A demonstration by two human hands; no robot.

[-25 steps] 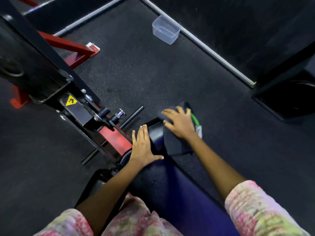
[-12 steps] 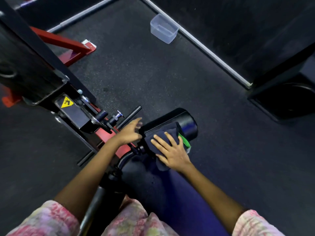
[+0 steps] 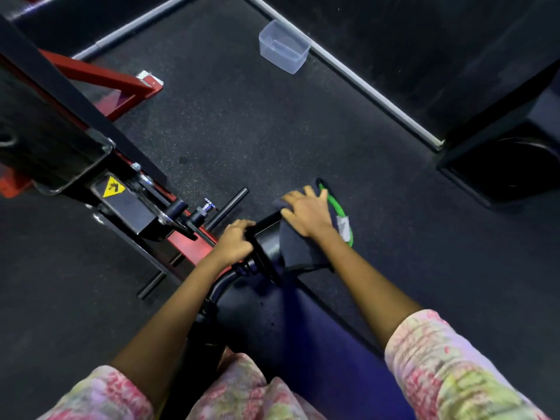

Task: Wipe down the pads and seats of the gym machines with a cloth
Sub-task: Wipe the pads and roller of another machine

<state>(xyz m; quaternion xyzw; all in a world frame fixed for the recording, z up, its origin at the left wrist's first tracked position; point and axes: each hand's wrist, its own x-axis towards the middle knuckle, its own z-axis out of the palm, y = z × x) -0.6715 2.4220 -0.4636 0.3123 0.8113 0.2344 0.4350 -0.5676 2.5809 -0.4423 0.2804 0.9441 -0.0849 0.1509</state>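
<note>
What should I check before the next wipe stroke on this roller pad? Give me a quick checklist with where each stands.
1. Cloth under right hand: ok, palm flat on it.
2. Cloth on the roller pad: ok, draped over it.
3. Left hand steadying the machine: ok, fingers curled round the pad's near end.
4. Far end of pad wiped: cannot tell, hidden by cloth.
5. Cloth damp enough: cannot tell.
6. Clear tub within reach: not ok, away on the floor.

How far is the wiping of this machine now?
Done: nothing looks clearly finished. In hand: the right hand presses the cloth flat on the roller pad, while the left hand grips the pad's near end. Left: the seat below has no cloth on it yet.
</note>
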